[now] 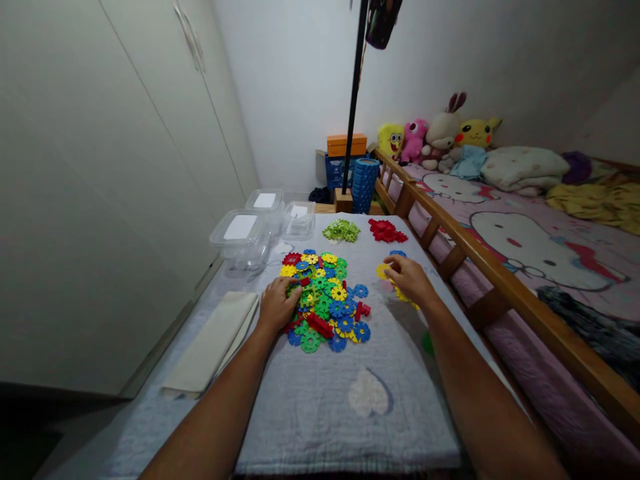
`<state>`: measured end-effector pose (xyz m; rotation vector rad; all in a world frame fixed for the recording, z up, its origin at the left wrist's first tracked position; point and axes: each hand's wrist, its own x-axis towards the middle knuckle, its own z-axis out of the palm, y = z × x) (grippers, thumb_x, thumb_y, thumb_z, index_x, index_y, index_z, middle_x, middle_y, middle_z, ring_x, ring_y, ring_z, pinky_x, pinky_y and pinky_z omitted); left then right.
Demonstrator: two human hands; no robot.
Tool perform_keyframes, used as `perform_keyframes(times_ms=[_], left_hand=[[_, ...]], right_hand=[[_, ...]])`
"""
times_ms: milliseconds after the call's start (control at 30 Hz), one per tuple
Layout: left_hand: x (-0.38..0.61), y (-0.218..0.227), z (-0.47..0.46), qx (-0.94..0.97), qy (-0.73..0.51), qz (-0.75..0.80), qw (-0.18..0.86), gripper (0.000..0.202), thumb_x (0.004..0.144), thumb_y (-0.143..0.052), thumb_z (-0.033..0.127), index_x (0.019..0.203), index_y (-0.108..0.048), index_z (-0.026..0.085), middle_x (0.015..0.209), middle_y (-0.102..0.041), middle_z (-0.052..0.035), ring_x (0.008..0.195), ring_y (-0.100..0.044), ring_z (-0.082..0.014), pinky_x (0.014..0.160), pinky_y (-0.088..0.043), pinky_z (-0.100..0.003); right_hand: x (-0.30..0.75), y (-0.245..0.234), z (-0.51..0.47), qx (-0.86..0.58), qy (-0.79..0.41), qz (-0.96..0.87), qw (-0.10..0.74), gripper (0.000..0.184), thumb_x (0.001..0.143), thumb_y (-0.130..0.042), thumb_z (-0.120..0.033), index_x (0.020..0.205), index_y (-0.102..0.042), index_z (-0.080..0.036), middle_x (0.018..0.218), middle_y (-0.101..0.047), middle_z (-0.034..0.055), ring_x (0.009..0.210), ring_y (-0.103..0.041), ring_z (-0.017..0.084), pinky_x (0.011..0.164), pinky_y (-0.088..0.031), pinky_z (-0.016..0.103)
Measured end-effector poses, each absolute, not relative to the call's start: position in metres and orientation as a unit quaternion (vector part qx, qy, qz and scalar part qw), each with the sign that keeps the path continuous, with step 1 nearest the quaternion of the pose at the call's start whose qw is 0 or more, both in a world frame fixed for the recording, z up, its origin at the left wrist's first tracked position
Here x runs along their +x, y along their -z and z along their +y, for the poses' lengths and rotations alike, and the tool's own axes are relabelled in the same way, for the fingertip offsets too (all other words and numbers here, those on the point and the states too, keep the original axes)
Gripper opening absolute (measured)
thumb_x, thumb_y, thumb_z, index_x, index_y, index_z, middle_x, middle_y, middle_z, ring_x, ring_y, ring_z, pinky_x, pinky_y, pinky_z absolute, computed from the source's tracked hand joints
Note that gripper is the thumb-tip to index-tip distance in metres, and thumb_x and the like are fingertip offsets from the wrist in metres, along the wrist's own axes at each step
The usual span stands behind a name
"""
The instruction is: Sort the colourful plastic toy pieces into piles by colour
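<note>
While the left hand (277,305) lies at the left edge of the mixed disc pile (327,300), centre frame on the quilted worktop (350,413), fingers together, tips touching it, the right hand (411,279) sits farther right, fingers curled over yellow discs (383,271); either grip indiscernible.

Yellow pieces (383,271): I see only their edges; my right hand (410,279) covers the rest.
Mixed pile (327,300): my left hand (277,305) hides its left edge.
Green piece (428,344): half hidden behind my right forearm.
Dark bag (383,20): far, cut off at the top.

text: none legible | clear box lids (220,235) | white labels (241,227) blank or too small to read
</note>
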<state>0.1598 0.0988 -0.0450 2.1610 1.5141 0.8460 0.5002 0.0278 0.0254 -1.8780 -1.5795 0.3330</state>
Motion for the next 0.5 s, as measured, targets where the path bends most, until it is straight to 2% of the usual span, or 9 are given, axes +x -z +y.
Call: perform_keyframes(times_ms=[67,200,300,400,500], left_hand=[[0.16,0.045,0.099,0.768,-0.3,0.535,0.184,0.031,0.091,-0.052,0.042,0.11,-0.068,0.023,0.117,-0.067,-0.0077,0.115,-0.059,-0.0275,0.103,-0.044,-0.044],[0.159,0.045,0.1,0.77,-0.299,0.535,0.18,0.033,0.091,-0.051,0.044,0.11,-0.068,0.023,0.117,-0.067,-0.0084,0.114,-0.06,-0.0281,0.104,-0.044,-0.046],[0.158,0.045,0.1,0.772,-0.301,0.53,0.18,0.034,0.091,-0.051,0.044,0.11,-0.068,0.022,0.117,-0.067,-0.0087,0.114,-0.06,-0.0279,0.104,-0.044,-0.046],[0.158,0.045,0.101,0.773,-0.302,0.529,0.181,0.032,0.09,-0.052,0.043,0.11,-0.068,0.022,0.117,-0.067,-0.0084,0.114,-0.06,-0.0273,0.103,-0.045,-0.045],[0.158,0.045,0.101,0.771,-0.3,0.531,0.183,0.032,0.09,-0.052,0.042,0.11,-0.068,0.022,0.117,-0.066,-0.0085,0.114,-0.06,-0.0271,0.103,-0.045,-0.045]], right_hand=[[0.523,-0.022,0.012,-0.739,-0.119,-0.558,0.358,0.024,0.078,-0.059,-0.025,0.1,-0.066,-0.019,0.074,-0.066,0.0006,0.066,-0.059,0.016,0.063,-0.042,0.027],[0.553,-0.005,-0.009,-0.773,-0.096,-0.487,0.395,0.013,0.074,-0.058,-0.027,0.084,-0.061,-0.019,0.073,-0.063,0.001,0.066,-0.058,0.017,0.061,-0.042,0.027],[0.558,0.006,-0.013,-0.785,-0.081,-0.453,0.415,0.012,0.073,-0.057,-0.028,0.08,-0.06,-0.019,0.072,-0.063,0.0017,0.065,-0.058,0.018,0.062,-0.042,0.028],[0.555,0.012,-0.011,-0.794,-0.057,-0.448,0.408,0.012,0.073,-0.056,-0.028,0.08,-0.061,-0.02,0.074,-0.066,0.003,0.068,-0.059,0.018,0.065,-0.043,0.029],[0.552,0.017,-0.008,-0.807,-0.022,-0.463,0.367,0.013,0.075,-0.055,-0.027,0.081,-0.064,-0.02,0.079,-0.068,0.005,0.073,-0.06,0.02,0.07,-0.043,0.031]])
